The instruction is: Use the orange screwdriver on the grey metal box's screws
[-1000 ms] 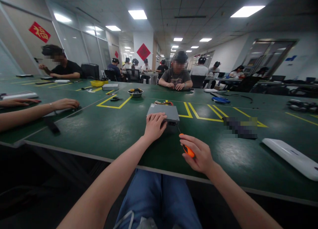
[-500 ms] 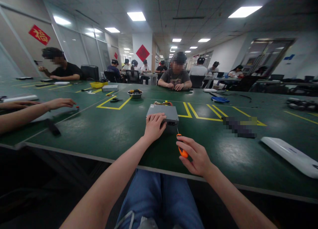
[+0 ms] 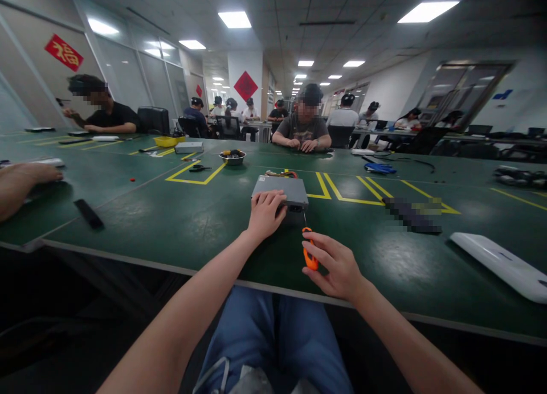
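A grey metal computer power supply [image 3: 287,188] lies on the green table in front of me, its bundle of coloured cables at the far side. My left hand [image 3: 267,213] grips its near left part, fingers over the top and thumb at the front face beside the power socket. In my right hand [image 3: 335,264] is an orange-and-black screwdriver [image 3: 310,256], held by its handle between fingers and thumb. Its thin shaft points up to the front right corner of the power supply; whether the tip sits in a screw is too small to tell.
On the right lie a white casing [image 3: 498,264] and a blurred dark object [image 3: 412,216]. Farther back are a metal bowl [image 3: 232,159] with small items, blue gloves [image 3: 379,168] and a yellow tray [image 3: 169,141]. A co-worker's arm [image 3: 19,183] is at the left, near a black strip [image 3: 89,213].
The screwdriver handle has turned slightly in my right hand and stands more upright. My left hand stays on the power supply. At the left, a co-worker's hand has pulled back from a small red piece.
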Demonstrator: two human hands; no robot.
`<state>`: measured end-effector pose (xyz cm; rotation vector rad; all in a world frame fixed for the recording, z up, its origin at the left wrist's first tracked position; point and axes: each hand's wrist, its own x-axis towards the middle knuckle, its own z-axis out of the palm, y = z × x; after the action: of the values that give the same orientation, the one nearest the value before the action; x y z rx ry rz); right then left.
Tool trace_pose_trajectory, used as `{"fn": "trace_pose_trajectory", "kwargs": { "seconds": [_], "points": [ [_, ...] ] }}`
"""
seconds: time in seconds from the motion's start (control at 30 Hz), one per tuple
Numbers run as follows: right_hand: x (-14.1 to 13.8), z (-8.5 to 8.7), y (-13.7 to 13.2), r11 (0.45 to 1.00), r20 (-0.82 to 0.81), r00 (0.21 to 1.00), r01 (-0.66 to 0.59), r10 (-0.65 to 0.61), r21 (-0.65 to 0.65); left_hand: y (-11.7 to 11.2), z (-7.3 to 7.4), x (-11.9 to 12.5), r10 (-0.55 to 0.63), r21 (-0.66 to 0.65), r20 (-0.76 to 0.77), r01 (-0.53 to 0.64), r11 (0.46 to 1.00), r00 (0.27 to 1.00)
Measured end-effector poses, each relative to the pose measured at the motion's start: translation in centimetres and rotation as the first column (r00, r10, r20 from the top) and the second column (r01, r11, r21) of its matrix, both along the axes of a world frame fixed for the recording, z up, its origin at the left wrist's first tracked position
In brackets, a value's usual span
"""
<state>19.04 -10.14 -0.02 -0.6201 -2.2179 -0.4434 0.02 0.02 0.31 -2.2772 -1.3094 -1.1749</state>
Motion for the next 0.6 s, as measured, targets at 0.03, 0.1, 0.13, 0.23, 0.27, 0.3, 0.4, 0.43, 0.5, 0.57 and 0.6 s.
{"fn": "trace_pose_trajectory", "kwargs": {
  "seconds": [0.03,0.1,0.13,0.23,0.27,0.3,0.4,0.43,0.5,0.57,0.6],
  "points": [
    [-0.02,-0.13,0.05,1.000,-0.024,1.000,0.003,-0.003,0.023,0.00,-0.01,-0.01,-0.001,0.000,0.000,0.001,1.000,1.000],
    [-0.09,-0.33,0.12,1.000,-0.056,0.998,-0.001,0.002,0.023,0.00,-0.01,-0.02,-0.006,0.004,0.001,0.006,1.000,1.000],
    [-0.12,-0.35,0.12,1.000,-0.051,0.999,-0.003,0.003,0.003,-0.01,-0.01,-0.02,-0.008,0.005,0.002,0.008,1.000,1.000],
    [-0.14,-0.09,-0.01,0.999,0.038,0.999,0.009,-0.007,-0.045,-0.02,0.03,0.00,-0.008,0.001,-0.001,0.008,1.000,1.000],
    [-0.13,0.04,-0.07,0.999,0.071,0.997,0.015,-0.011,-0.052,-0.03,0.04,0.02,-0.006,-0.001,-0.003,0.006,1.000,1.000],
    [-0.11,0.16,-0.13,0.998,0.095,0.995,0.017,-0.012,-0.057,-0.04,0.05,0.03,-0.004,-0.003,-0.005,0.004,1.000,1.000],
    [-0.07,0.13,-0.15,1.000,0.076,0.997,0.008,-0.006,-0.026,-0.09,0.08,0.05,-0.006,-0.005,-0.007,0.006,1.000,1.000],
    [-0.06,-0.01,-0.10,1.000,0.044,0.999,0.005,-0.006,0.003,-0.11,0.08,0.04,-0.008,-0.006,-0.007,0.008,1.000,1.000],
    [-0.04,-0.34,0.04,0.999,-0.026,1.000,0.001,0.000,0.047,-0.15,0.08,0.02,-0.011,-0.010,-0.010,0.011,1.000,1.000],
    [-0.04,-0.53,0.15,0.999,-0.052,0.999,-0.003,0.005,0.039,-0.14,0.07,0.00,-0.011,-0.013,-0.012,0.011,1.000,1.000],
    [-0.05,-0.52,0.16,1.000,-0.037,0.999,-0.004,0.004,0.024,-0.13,0.05,-0.01,-0.011,-0.013,-0.012,0.011,1.000,1.000]
  ]
}}
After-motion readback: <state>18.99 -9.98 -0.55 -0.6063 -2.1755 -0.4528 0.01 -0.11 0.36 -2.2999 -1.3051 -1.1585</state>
